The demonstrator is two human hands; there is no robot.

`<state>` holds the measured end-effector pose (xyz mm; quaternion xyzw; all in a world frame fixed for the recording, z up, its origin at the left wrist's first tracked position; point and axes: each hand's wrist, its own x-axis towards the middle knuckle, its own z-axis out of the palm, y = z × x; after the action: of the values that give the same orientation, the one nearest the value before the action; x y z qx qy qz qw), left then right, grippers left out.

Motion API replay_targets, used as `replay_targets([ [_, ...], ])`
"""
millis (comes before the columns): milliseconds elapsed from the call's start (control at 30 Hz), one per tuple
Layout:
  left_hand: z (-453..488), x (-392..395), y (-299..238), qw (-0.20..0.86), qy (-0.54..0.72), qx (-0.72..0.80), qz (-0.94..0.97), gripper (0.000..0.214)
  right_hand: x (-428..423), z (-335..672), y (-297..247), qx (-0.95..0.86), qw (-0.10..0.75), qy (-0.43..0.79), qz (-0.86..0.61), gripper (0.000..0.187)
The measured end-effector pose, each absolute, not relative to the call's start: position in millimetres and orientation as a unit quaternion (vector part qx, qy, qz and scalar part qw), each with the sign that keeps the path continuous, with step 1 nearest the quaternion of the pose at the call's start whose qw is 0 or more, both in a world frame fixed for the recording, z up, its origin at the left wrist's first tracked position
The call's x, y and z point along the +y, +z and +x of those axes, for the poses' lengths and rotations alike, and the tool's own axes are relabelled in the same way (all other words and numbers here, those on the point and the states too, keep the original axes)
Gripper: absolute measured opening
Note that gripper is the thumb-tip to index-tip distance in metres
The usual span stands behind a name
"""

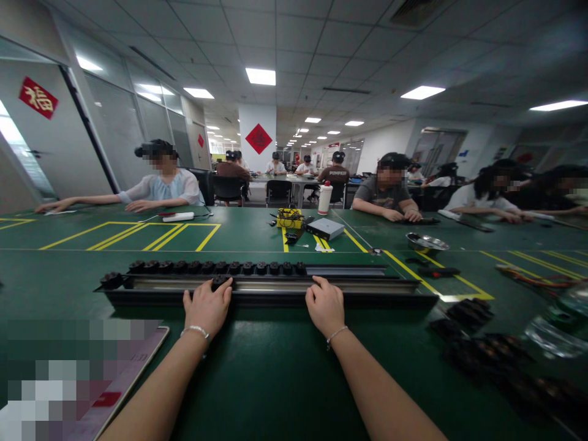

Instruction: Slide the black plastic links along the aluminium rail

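A long black rail (271, 300) with a pale metal-looking channel lies across the green table before me. My left hand (207, 309) is at its front wall, fingers bent, fingertips on a small black module (222, 282) in the channel. Further right, my right hand (326, 304) grips the same front wall, index finger reaching over the edge and the others curled. Behind the channel runs a row of similar black modules (220, 267), set side by side in a second rail (346, 269). One more module (111, 280) sits at the left end.
Loose dark parts (487, 352) and a clear plastic bottle (563, 321) are at right. A metal bowl (426, 242), a grey box (325, 229) and a white bottle (324, 199) stand beyond the rails. A tablet-like panel (138, 370) lies front left. Co-workers sit across the table.
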<state>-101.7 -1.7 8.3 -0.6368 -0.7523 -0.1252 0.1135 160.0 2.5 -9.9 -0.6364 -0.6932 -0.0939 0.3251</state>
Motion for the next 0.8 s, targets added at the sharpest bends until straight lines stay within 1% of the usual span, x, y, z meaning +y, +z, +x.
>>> replay_targets([
  [400, -96.1, -0.2, 7.0, 0.116, -0.120, -0.741, -0.651, 0.047, 2.6, 160.2, -9.4, -0.693, 0.325, -0.096, -0.636, 0.028],
  [600, -94.9, 0.0, 4.4, 0.133, -0.123, -0.736, -0.652, 0.046, 3.1, 160.0, -9.8, -0.695, 0.321, -0.101, -0.635, 0.027],
  [800, -95.6, 0.1, 4.0, 0.125, -0.126, -0.736, -0.653, 0.046, 2.6, 159.8, -9.5, -0.694, 0.322, -0.099, -0.637, 0.028],
])
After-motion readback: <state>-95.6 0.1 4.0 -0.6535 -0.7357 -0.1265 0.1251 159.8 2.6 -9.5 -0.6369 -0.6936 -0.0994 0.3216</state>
